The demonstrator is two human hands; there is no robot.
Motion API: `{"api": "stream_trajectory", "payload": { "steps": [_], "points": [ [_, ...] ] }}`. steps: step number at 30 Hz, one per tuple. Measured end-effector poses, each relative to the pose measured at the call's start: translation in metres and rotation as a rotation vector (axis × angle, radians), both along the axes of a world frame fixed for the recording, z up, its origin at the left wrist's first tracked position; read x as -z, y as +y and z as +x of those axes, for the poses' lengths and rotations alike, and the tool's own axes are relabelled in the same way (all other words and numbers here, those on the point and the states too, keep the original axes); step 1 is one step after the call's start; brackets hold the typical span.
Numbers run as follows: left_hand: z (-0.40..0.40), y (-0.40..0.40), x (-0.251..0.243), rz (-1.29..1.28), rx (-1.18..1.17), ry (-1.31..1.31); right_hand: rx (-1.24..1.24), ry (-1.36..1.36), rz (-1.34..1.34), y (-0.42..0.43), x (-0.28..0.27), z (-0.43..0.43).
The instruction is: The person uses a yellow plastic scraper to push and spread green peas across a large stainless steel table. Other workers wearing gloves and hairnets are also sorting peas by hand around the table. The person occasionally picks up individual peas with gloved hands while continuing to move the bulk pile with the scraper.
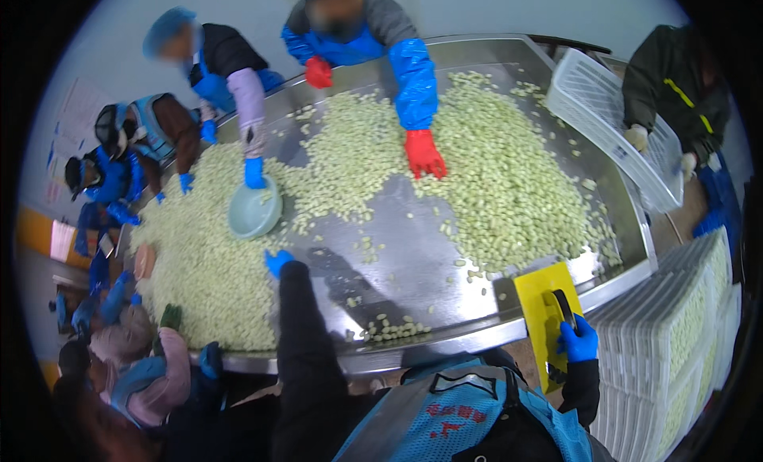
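Note:
My left hand [278, 263], in a blue glove and black sleeve, reaches out over the steel table. It is at the edge of a large heap of pale green shelled beans or similar pieces [202, 277], fingers apart, with nothing seen in it. A pale green plastic bowl [255, 209] rests among the pieces just beyond it. My right hand [578, 339], also gloved in blue, grips the black handle of a yellow plastering float [545, 325]. The float hangs at the table's near right rim. A second heap [506, 188] spreads over the right half of the table.
Opposite, a co-worker's red-gloved hand [425, 155] touches the right heap. Another's blue-gloved hand [254, 173] is at the bowl. More co-workers line the left side. At right, a person holds a white plastic crate [614, 122] on the rim. Stacked white trays [650, 337] stand beside me.

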State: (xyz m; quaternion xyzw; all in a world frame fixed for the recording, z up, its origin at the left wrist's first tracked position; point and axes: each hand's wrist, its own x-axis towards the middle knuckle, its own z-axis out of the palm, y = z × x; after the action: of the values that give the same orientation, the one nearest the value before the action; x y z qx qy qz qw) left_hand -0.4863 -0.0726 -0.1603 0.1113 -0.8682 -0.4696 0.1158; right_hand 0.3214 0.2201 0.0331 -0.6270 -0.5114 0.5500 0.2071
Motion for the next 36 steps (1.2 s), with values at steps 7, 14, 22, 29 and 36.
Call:
{"api": "stream_trajectory", "payload": {
  "steps": [7, 14, 22, 29, 36],
  "points": [
    [0.124, 0.059, 0.002, 0.315, 0.086, -0.217, -0.001, -0.056, 0.031, 0.005, -0.004, 0.013],
    [0.120, 0.068, 0.019, -0.232, 0.213, -0.274, -0.014, -0.030, 0.029, 0.008, -0.002, 0.017],
    [0.074, 0.086, -0.007, -0.641, 0.360, -0.197, 0.022, -0.073, 0.021, 0.001, -0.009, 0.010],
    [0.037, 0.116, -0.014, -0.887, 0.484, -0.321, 0.058, -0.118, 0.020, -0.008, -0.023, 0.003],
    [0.040, 0.113, -0.003, -0.888, 0.496, -0.332, 0.071, -0.154, 0.028, -0.010, -0.023, -0.004]
  ]
}}
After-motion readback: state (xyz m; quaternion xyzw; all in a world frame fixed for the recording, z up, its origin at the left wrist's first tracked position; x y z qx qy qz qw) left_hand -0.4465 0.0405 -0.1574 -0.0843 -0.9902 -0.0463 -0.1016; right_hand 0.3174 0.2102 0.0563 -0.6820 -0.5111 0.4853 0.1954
